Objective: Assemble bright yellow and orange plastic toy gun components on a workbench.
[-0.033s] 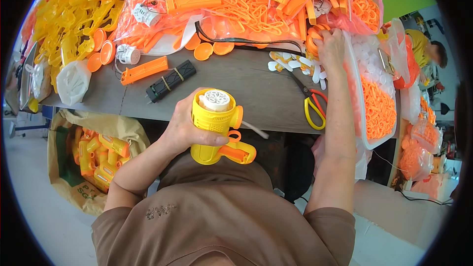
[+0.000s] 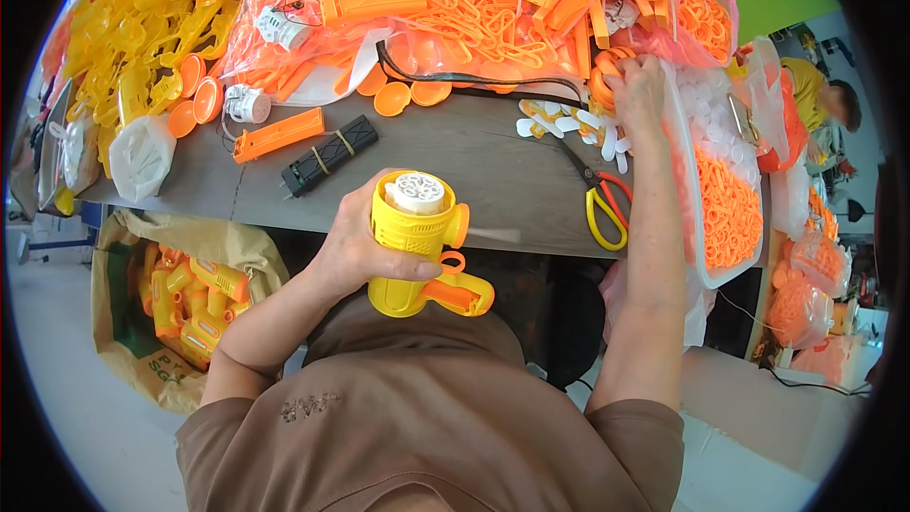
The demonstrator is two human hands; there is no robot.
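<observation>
My left hand point(image 2: 355, 248) is wrapped round a yellow toy bubble gun point(image 2: 408, 237), held upright in front of my body. A white round nozzle point(image 2: 418, 192) with a pattern of holes sits in its open top. Its handle, with an orange inset, points right, and an orange ring trigger point(image 2: 453, 263) shows above it. At the back right, my right hand point(image 2: 640, 95) reaches into a small stack of orange rings point(image 2: 604, 81), fingers curled on one; its fingertips are partly hidden.
Scissors point(image 2: 604, 204) with yellow and red handles lie beside my right forearm. A black banded block point(image 2: 329, 155) and orange strip point(image 2: 278, 135) lie on the table. Right stands a bin point(image 2: 703, 261) of small rings. A paper bag point(image 2: 118, 322) holds finished-looking yellow toys.
The toy in my left hand has shifted very slightly right. A blurred pale strip behind it has swung up a little. My right hand stays at the orange rings.
</observation>
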